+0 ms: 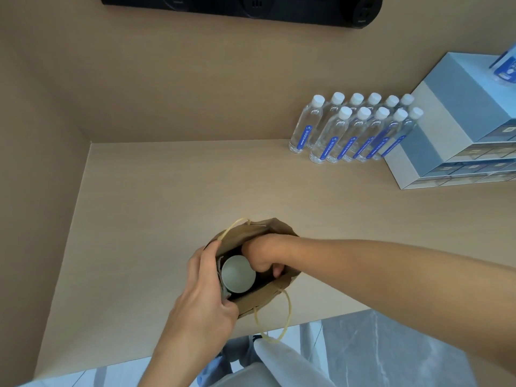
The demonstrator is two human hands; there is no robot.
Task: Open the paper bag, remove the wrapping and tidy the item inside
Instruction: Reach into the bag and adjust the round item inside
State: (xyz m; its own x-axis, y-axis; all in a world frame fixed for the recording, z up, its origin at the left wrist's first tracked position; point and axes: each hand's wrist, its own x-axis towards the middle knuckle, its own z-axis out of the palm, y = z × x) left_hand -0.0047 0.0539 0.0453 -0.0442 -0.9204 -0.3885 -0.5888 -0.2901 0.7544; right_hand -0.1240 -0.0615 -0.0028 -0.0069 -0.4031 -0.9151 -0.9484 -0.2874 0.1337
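A brown paper bag (252,233) with yellow cord handles stands open near the front edge of the beige table (195,185). Inside it I see the round pale-green top of a cup-like item (238,273), with grey wrapping beside it on the left. My left hand (208,297) grips the bag's left rim, thumb inside the opening. My right hand (264,254) reaches into the bag from the right; its fingers curl around the item, fingertips hidden below the rim.
Several small water bottles (354,129) with white caps stand in two rows at the back right. A stack of grey-blue boxes (458,129) sits at the far right. A black power strip (243,9) runs along the back wall. The table's front edge is just below the bag.
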